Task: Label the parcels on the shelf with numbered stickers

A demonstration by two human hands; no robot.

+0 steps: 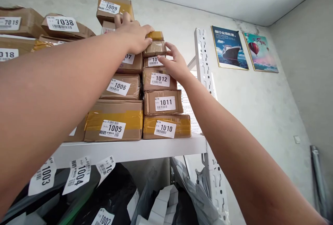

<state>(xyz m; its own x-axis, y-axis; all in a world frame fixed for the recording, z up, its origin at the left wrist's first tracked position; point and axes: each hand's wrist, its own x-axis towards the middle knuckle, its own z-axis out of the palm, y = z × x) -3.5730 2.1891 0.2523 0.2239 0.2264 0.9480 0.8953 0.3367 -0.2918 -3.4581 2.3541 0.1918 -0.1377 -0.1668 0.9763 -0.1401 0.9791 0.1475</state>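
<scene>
A small cardboard box [155, 49] sits near the top of the right-hand stack, with a smaller yellow-taped box [155, 35] above it. My left hand [132, 34] reaches across from the left, its thumb and forefinger against the left side of the small box. On the other side, my right hand [174, 62] has its fingers at the box's right edge and its thumb lower down, in front of a partly covered label. Together the two hands hold the small box between them. Below are the boxes labelled 1012 [159, 79], 1011 [164, 103] and 1010 [166, 129].
Left of this stack stand boxes 1005 [114, 120] and 1006 [119, 86], with box 1009 [114, 8] on top. More cartons sit farther left. A white perforated post [203, 62] rises at the shelf's right end. Bagged parcels [114, 190] fill the level under the shelf beam [132, 150].
</scene>
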